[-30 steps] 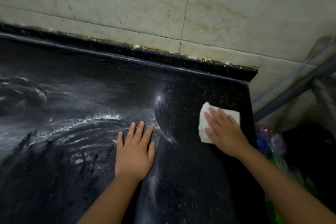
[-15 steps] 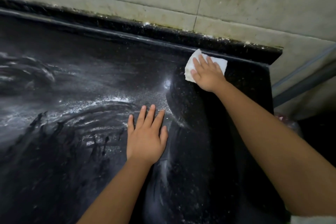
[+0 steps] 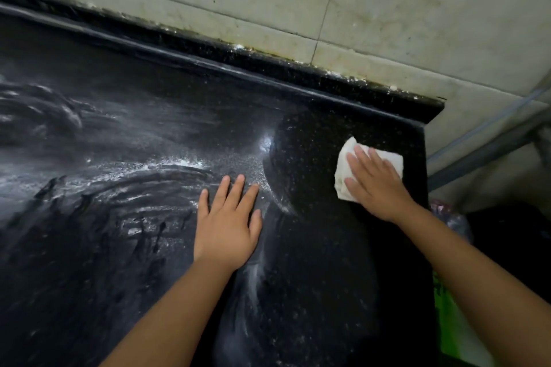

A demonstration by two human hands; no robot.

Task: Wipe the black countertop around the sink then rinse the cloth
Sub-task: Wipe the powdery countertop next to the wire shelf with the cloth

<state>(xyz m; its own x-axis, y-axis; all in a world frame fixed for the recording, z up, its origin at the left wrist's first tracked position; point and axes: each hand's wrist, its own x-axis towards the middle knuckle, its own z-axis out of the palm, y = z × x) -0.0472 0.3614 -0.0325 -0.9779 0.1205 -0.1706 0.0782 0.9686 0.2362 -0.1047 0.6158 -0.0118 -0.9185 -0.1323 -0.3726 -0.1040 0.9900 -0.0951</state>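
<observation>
My right hand (image 3: 376, 185) lies flat on the white cloth (image 3: 346, 171) at the right of the frame, fingers (image 3: 362, 156) straight and spread a little, pressing it down onto the black worktop (image 3: 313, 247). The cloth is folded into a small wad; its upper and left edges stick out from under my palm, and it sits close to the worktop's right edge, a little below the raised black back ledge (image 3: 343, 85).

My left hand (image 3: 228, 223) rests palm-down in the middle of the frame, fingers straight and slightly fanned, holding nothing. Its fingertips touch the edge of a band of white powdery residue (image 3: 167, 165) that sweeps in curved streaks across the left half of the worktop. Between my two hands the stone is darker and speckled, with a curved boundary where the smeared film ends. A thin pale streak (image 3: 253, 277) runs down the worktop just below my left wrist.

Along the top of the frame stands a stained, pale tiled wall (image 3: 387, 9), with white crumbs along its joint with the back ledge. At the far right, past the worktop's edge, a grey pipe (image 3: 489, 149) slants upward, and lower down there is something bright green (image 3: 447, 331) that I cannot make out.
</observation>
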